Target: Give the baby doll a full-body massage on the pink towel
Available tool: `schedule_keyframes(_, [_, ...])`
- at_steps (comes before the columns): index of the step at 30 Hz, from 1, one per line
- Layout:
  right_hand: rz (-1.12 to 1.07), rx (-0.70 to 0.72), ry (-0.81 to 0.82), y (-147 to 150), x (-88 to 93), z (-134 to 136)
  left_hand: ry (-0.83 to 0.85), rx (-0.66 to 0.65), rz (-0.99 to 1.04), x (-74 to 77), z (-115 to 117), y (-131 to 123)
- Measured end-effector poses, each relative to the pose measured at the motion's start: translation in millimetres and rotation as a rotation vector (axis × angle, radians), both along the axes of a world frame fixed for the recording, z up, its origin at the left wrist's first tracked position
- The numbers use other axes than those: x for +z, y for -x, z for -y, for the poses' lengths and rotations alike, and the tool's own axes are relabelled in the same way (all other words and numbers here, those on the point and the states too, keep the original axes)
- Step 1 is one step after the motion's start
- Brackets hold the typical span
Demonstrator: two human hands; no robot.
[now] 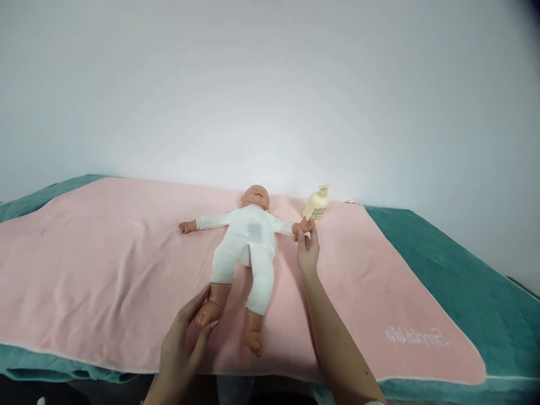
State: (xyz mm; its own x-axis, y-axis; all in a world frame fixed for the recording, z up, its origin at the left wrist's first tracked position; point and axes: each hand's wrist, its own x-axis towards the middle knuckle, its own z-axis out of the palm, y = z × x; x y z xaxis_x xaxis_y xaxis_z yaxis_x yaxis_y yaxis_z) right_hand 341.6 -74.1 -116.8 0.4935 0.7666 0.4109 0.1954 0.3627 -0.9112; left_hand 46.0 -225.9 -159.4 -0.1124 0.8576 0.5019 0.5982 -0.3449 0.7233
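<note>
Left hand: At the near edge, the doll's foot on the person's left is clasped by the left hand (182, 340), with fingers along the outer ankle and the thumb at the toes.
Other foot: The doll's second bare foot (253, 339) is left untouched, toes pointed toward the person.
Blanket: A pink blanket (139, 253), creased at left and marked with pale, mirror-reversed lettering (415, 336) at its near right corner, is spread beneath the doll.
Green cover: The blanket is bordered at both sides and along the near edge by a green cover (459, 287).
Right hand: The doll's outstretched hand on the person's right is pinched between thumb and fingers of the right hand (309, 256).
Doll: The doll (264, 244), dressed in a white suit with a grey patch (254, 232) at the front, is laid face up mid-blanket, arms spread, head farthest away.
Bottle: A pale yellow pump bottle (317, 203) is seen standing just beyond the held doll hand; whether they touch cannot be told.
Wall: The scene is backed by a plain pale wall (270, 90).
</note>
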Motion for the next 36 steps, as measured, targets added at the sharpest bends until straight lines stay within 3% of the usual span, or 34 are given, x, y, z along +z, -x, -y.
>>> schedule_keyframes(8, [0.425,0.262,-0.097,19.2,-9.1,4.0,0.015,-0.028,0.048,37.2,-18.5,-24.4])
schedule_keyframes(12, [0.608,0.381,-0.142,22.7,-6.1,6.8,-0.021,-0.011,0.084,47.4,-29.9,-36.3])
schedule_keyframes(19, [0.757,0.453,-0.227,25.4,-1.1,7.7,-0.042,-0.036,0.112,63.0,-46.8,-45.1])
schedule_keyframes(28, [0.823,0.459,-0.210,25.2,-1.9,6.5,-0.008,-0.054,0.144,66.0,-54.6,-46.5])
schedule_keyframes(36, [0.725,0.424,-0.176,23.7,0.1,9.6,0.023,-0.057,0.090,59.5,-30.6,-35.3])
